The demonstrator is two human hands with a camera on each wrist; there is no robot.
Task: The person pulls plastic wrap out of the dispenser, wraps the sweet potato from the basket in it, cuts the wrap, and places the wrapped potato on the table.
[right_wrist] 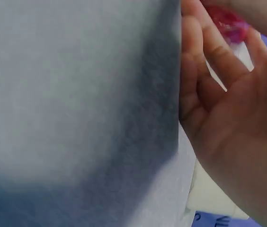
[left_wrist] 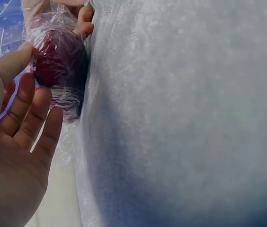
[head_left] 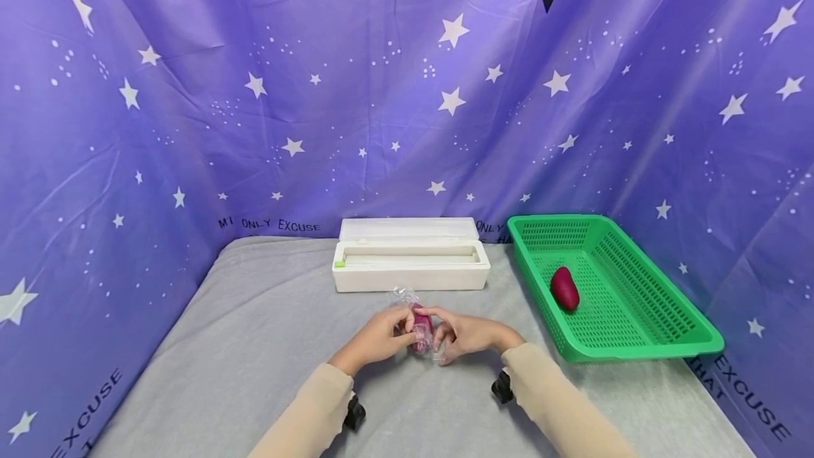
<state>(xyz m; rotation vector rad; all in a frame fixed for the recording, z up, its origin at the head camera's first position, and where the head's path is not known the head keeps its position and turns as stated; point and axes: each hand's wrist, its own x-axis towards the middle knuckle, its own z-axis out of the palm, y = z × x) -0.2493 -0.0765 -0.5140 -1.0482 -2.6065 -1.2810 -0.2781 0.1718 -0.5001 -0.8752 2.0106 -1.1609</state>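
Observation:
A dark red oblong thing, like a sweet potato, wrapped in clear cling film (head_left: 421, 334), lies on the grey cloth between the two hands. The left hand (head_left: 382, 334) holds its left side, thumb and fingertips against the film; the left wrist view shows the crinkled wrap (left_wrist: 53, 56) closely. From the right, the right hand (head_left: 467, 334) has its index finger over the top and its other fingers curled at a loose end of film. In the right wrist view, the right hand's fingers (right_wrist: 218, 56) hide most of the wrapped thing (right_wrist: 226, 23).
Behind the hands stands a white cling film dispenser (head_left: 410, 280), lid raised, with a green slider (head_left: 340, 264) at its left end. A green basket (head_left: 636, 353) at the right holds another dark red oblong (head_left: 564, 289). Purple starry curtains (head_left: 381, 90) surround the table.

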